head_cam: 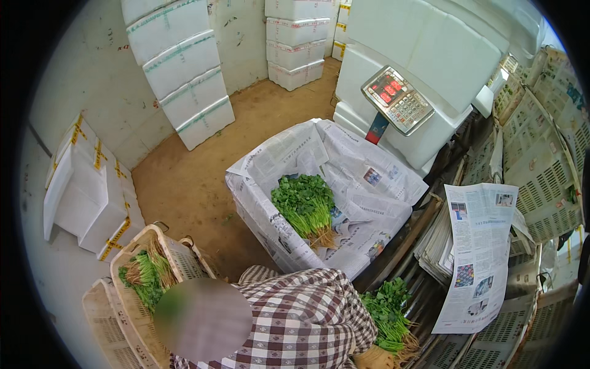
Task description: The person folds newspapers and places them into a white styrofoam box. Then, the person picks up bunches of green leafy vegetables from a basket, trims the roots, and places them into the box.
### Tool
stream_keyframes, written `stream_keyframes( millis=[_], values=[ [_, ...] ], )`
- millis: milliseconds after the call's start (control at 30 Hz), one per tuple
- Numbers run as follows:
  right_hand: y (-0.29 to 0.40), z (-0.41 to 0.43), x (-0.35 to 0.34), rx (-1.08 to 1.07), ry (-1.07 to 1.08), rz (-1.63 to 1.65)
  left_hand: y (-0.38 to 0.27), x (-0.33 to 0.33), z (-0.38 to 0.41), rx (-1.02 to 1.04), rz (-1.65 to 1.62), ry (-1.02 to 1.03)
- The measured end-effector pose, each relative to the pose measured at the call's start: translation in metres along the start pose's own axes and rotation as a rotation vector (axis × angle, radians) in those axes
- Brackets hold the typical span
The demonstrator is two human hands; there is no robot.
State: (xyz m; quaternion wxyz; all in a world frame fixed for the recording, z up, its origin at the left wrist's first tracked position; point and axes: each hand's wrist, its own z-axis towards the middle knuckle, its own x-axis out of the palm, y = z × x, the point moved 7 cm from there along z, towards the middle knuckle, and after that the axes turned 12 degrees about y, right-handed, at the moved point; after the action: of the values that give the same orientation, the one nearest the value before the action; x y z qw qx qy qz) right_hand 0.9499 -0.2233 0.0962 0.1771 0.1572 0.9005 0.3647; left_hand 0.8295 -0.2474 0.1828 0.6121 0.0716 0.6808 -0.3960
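Neither of my hands is in view. Before me stands a box (258,221) lined with newspaper sheets. A bunch of leafy green herbs (304,203), which looks like coriander, lies inside with its pale roots towards me. Another person in a checked garment (295,318) bends over at the bottom, the head blurred. That person's hand (373,357) is at the roots of a second herb bunch (387,318), partly cut off by the frame's edge; whether it grips them is unclear.
A plastic crate (131,235) with more herbs stands at the left. A scale display (397,99) rises behind the box. Stacked newspapers (433,249) and a loose sheet (479,258) are at the right, by slatted crates (539,180). White foam boxes (189,78) line the walls.
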Motion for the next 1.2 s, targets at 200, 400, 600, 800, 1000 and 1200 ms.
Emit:
stream_keyframes(
  millis=[200, 400, 600, 800, 1000, 1200],
  values=[
    [0.005, 0.004, 0.005, -0.015, 0.024, -0.033, 0.006, -0.002, 0.001, -0.054, -0.023, 0.059],
    [0.005, 0.008, 0.004, -0.021, 0.039, -0.044, 0.013, -0.001, 0.004, -0.114, -0.044, 0.104],
    [0.003, 0.009, 0.004, -0.023, 0.046, -0.073, 0.014, -0.004, 0.002, -0.165, -0.073, 0.11],
    [-0.021, 0.002, -0.027, -0.052, 0.014, -0.044, 0.01, -0.009, 0.005, -0.214, -0.11, 0.167],
    [-0.068, -0.009, -0.099, -0.276, -0.029, -0.713, 0.002, 0.016, 0.034, -0.388, 0.006, 0.376],
    [-0.007, -0.056, -0.056, -0.065, 0.223, 0.155, 0.01, -0.005, 0.01, -0.418, 0.354, 0.546]
  ],
)
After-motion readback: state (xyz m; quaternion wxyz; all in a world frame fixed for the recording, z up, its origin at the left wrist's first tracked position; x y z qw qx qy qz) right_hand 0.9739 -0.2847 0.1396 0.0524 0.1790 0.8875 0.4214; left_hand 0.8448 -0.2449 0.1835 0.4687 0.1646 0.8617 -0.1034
